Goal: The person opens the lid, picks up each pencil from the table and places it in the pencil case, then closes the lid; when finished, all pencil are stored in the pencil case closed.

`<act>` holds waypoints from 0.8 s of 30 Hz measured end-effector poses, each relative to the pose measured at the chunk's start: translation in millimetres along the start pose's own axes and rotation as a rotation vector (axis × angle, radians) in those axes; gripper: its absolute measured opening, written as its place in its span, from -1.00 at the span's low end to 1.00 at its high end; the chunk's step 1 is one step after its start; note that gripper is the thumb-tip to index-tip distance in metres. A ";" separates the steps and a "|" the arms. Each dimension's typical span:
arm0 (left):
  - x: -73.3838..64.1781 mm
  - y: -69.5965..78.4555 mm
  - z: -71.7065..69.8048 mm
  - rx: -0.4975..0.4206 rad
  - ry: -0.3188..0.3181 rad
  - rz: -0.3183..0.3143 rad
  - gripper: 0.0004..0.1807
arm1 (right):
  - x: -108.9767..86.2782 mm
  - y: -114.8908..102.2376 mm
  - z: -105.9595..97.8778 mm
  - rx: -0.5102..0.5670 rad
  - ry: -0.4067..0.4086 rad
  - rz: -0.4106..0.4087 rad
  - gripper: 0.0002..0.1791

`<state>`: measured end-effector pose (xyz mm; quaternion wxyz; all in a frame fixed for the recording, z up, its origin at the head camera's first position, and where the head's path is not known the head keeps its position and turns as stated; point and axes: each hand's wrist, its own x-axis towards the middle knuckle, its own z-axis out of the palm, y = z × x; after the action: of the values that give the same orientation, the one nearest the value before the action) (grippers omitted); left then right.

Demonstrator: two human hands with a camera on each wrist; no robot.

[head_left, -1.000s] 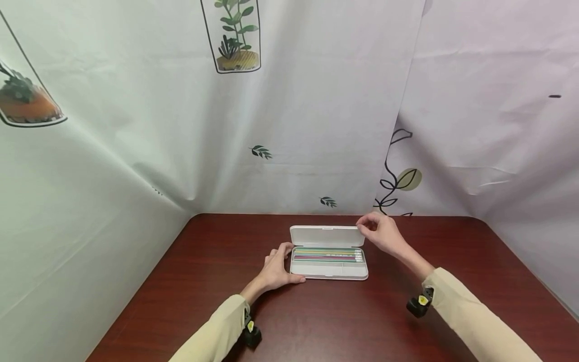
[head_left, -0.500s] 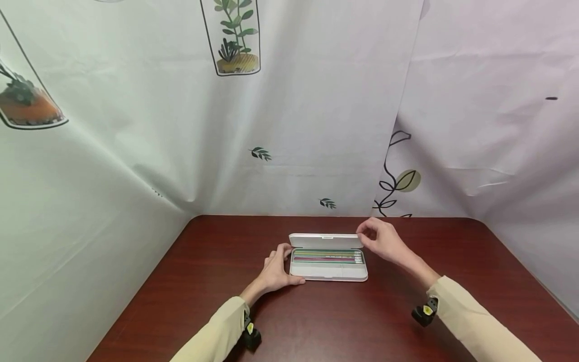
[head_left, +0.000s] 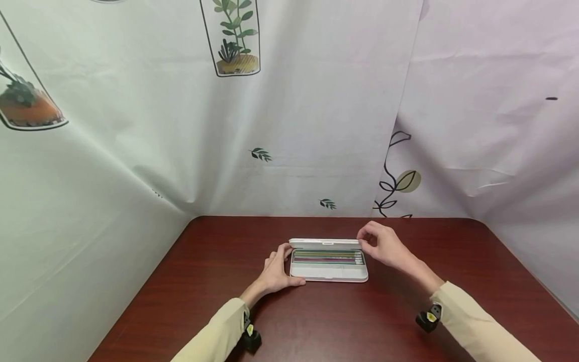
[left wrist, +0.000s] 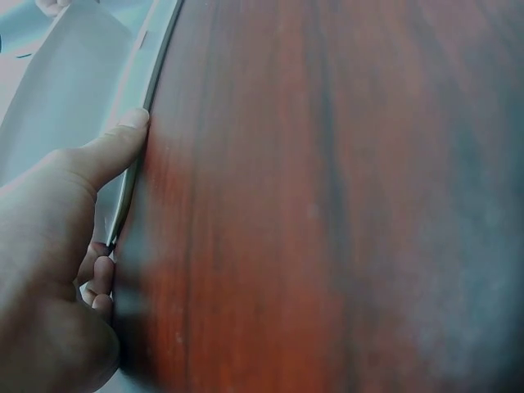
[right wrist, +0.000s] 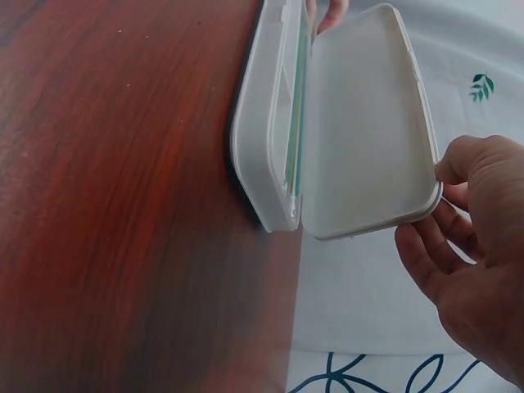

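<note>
A white pencil case (head_left: 314,272) lies on the table with its lid (head_left: 316,243) raised and tilted forward. Several coloured pencils (head_left: 325,257) fill its rear compartment; the front tray holds nothing visible. At the case's left end, my left hand (head_left: 274,270) grips it, thumb on the front edge and fingers round toward the back. In the left wrist view that thumb (left wrist: 119,147) presses against the rim. My right hand (head_left: 382,243) pinches the lid's right corner between thumb and fingers. The right wrist view shows the lid's inner face (right wrist: 368,123) standing at an angle to the base.
The dark red wooden table (head_left: 316,322) extends around the case on all sides. A pale printed curtain (head_left: 294,100) hangs behind the table's far edge and along both sides.
My right hand has come slightly down and nearer with the lid corner, so the lid stands lower over the pencils. The left hand has kept its place on the case.
</note>
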<state>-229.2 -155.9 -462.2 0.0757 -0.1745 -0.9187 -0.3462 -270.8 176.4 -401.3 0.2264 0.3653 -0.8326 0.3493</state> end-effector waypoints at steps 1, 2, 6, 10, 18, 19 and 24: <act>0.0 0.0 -0.1 0.001 0.001 0.002 0.15 | -0.6 0.2 0.2 -0.001 -0.001 -0.005 -0.71; 0.0 -0.1 -0.1 0.002 0.001 0.004 0.15 | -1.2 -0.1 0.2 0.000 -0.003 -0.012 -0.71; -0.4 -0.5 -0.7 0.001 -0.007 0.007 0.17 | -3.5 -0.3 0.4 0.012 -0.007 -0.038 -0.71; -1.7 -1.7 -3.0 -0.036 -0.014 -0.005 0.14 | -4.8 0.8 1.1 0.025 -0.008 -0.059 -0.71; 4.1 -4.2 -9.5 -0.179 0.273 0.111 -0.56 | -5.8 0.7 0.8 0.033 -0.017 -0.071 -0.75; 6.0 -3.3 -10.8 -0.177 0.333 0.125 -0.67 | -6.0 0.5 0.9 0.033 -0.017 -0.071 -0.74; 13.0 8.2 -19.1 -0.104 0.583 0.143 -0.84 | -9.3 -0.1 1.1 0.042 -0.026 -0.076 -0.74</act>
<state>-237.8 -159.3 -439.5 0.3515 -0.1355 -0.8247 -0.4219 -265.0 179.7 -407.8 0.2210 0.4059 -0.8135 0.3529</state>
